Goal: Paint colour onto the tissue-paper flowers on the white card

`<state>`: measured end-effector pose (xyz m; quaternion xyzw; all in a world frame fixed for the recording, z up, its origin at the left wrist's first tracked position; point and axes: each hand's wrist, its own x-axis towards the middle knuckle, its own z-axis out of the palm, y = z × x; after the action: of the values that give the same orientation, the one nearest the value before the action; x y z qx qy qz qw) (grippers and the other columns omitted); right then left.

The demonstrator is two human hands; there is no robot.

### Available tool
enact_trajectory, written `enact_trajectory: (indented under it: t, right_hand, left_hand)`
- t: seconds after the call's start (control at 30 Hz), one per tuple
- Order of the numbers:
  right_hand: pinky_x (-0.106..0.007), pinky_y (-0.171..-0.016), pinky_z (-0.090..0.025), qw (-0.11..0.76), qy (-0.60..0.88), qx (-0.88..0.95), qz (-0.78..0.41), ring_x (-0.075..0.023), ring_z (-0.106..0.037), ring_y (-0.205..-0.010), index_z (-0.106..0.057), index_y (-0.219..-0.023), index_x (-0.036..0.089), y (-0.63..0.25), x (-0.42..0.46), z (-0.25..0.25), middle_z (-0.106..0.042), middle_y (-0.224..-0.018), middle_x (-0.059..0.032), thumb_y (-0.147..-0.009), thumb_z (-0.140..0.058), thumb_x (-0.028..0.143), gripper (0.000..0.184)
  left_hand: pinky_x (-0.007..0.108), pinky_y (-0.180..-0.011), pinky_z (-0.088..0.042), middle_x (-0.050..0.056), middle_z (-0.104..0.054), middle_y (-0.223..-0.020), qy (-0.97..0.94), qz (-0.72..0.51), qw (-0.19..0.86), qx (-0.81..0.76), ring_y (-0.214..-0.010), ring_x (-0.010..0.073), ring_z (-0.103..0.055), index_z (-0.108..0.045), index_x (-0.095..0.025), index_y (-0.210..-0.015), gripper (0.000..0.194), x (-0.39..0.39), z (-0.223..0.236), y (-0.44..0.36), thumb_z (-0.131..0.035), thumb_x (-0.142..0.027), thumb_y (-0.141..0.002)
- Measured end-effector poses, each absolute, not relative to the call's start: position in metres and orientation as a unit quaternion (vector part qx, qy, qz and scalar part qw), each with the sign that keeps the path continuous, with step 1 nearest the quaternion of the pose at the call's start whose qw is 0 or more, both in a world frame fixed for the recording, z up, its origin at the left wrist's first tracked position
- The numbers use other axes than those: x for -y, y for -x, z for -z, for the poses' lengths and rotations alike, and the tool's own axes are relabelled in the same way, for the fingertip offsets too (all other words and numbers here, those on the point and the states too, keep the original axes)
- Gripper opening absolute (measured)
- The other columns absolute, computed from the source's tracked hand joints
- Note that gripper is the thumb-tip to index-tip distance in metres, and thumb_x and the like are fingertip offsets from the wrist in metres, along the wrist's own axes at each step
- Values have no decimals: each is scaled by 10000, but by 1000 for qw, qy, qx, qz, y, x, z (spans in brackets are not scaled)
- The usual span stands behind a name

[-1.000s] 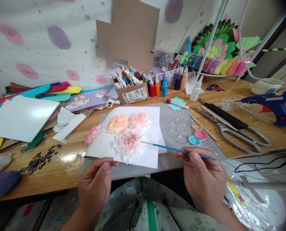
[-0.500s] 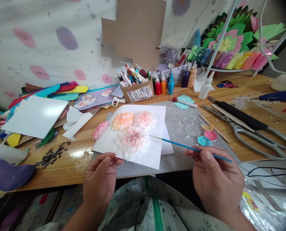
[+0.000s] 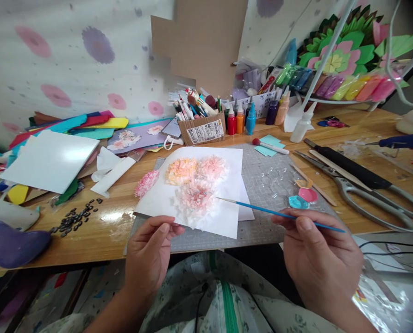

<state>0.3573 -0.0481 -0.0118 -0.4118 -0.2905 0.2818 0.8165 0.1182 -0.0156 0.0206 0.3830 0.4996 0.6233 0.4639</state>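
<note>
A white sheet of paper point(image 3: 223, 224) carries three fluffy paper flowers: a pink-white one with a reddish centre point(image 3: 196, 195), a yellow-orange one point(image 3: 181, 171) and a pale pink one point(image 3: 212, 168). My left hand point(image 3: 151, 252) pinches the sheet's near left edge between thumb and fingers. In my right hand point(image 3: 319, 249) is a thin blue paintbrush point(image 3: 262, 209), held like a pen. Its pale tip points left, at the right side of the lower flower; whether it touches I cannot tell. A loose pink fringed piece point(image 3: 147, 183) lies at the sheet's left edge.
On the grey cutting mat point(image 3: 262, 182) lie small blue, pink and orange dishes point(image 3: 298, 200). Large scissors point(image 3: 352, 189) rest at right, beyond them a glue gun point(image 3: 401, 141). Paint bottles point(image 3: 231, 124) and a brush box point(image 3: 202, 130) stand behind. Black beads point(image 3: 76, 218) are scattered left.
The whole view has shifted slightly. The brush tip sits a little closer to the lower flower. Both hands keep their hold.
</note>
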Motion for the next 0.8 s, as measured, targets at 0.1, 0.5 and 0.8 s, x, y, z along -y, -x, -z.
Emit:
enact_trajectory:
  t: [0.1, 0.5, 0.8]
  right_hand:
    - [-291, -673, -631, 820, 406, 285, -286, -155, -745, -730, -767, -849, 241, -358, 47, 11, -768, -836, 11, -804, -845, 339, 133]
    - [-336, -694, -604, 805, 415, 275, -322, -152, -720, -651, -729, -846, 211, -363, 45, 12, -760, -805, -5, -816, -832, 363, 186]
    - [-311, -618, -558, 827, 414, 243, -293, -139, -670, -578, -681, -834, 184, -386, 36, 3, -711, -719, 16, -780, -852, 336, 235]
  left_hand:
    - [257, -679, -629, 26, -777, -660, -408, -597, 481, -496, -626, 168, -753, -827, -222, -837, 207, 20, -18, -117, -911, -311, -671]
    - [320, -717, -651, 9, -777, -729, -421, -579, 493, -495, -690, 193, -763, -780, -213, -801, 126, 27, -12, -123, -849, -314, -772]
    - [264, -618, -589, 60, -805, -772, -322, -450, 651, -520, -627, 160, -715, -761, -182, -757, 332, 51, -21, -143, -952, -432, -652]
